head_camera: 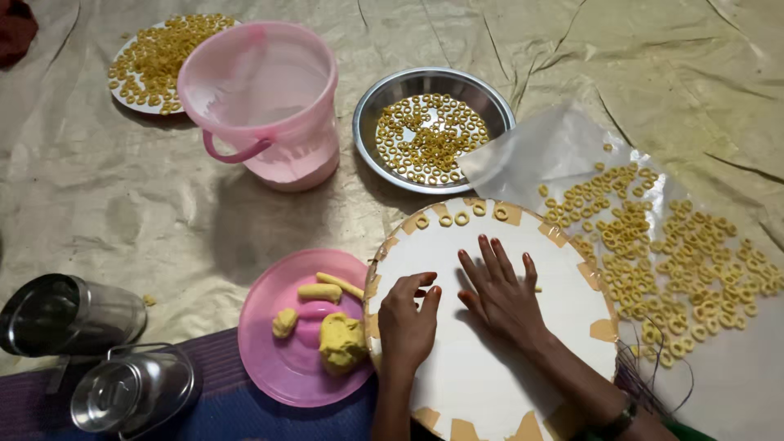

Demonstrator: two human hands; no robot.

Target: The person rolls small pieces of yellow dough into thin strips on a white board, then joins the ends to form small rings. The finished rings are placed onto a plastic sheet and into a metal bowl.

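Both hands rest on a round white board (pixel 490 359) whose rim is patched with tan tape. The left hand (pixel 407 320) is curled, its fingertips (pixel 426 287) pinched together and pressed down on the board; whatever sits between them is too small to make out, though it is probably a bit of dough. The right hand (pixel 500 294) lies flat and open, fingers spread and pointing away from the person, palm on the board; a short piece of yellow dough (pixel 536 288) peeks out just beside its little finger. The two hands are close together, almost touching at the thumbs.

Along the far edge of the board sit a few finished dough rings (pixel 461 217). To the left of the board, touching its rim, is a pink plate (pixel 269 371) holding a lump of yellow dough (pixel 341 341) and some rolled pieces (pixel 320 291). Beyond the board stands a steel bowl (pixel 367 114) with more rings, next to a pink bucket (pixel 261 102) and, further off, a white plate (pixel 122 61) heaped with rings. To the right, a clear plastic sheet (pixel 547 151) carries many rings spread out. Two steel containers (pixel 98 351) lie at the lower left
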